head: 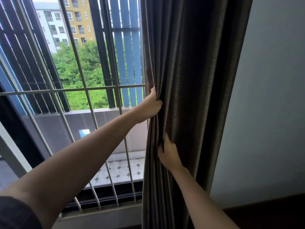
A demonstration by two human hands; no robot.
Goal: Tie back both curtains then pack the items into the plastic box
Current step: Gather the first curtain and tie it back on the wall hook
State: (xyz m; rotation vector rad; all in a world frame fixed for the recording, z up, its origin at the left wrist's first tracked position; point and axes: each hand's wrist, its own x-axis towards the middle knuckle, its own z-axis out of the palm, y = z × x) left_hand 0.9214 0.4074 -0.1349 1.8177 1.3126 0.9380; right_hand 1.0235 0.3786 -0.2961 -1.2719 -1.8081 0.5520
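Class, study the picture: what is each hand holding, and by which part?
Both hold the brown curtain: the left hand grips its window-side edge, the right hand grips gathered folds lower down near that same edge.

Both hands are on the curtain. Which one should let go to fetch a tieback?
Probably the right hand: it grips inner folds lower down, nearer the wall. The left hand grips the curtain edge, holding it gathered. No tieback is in view.
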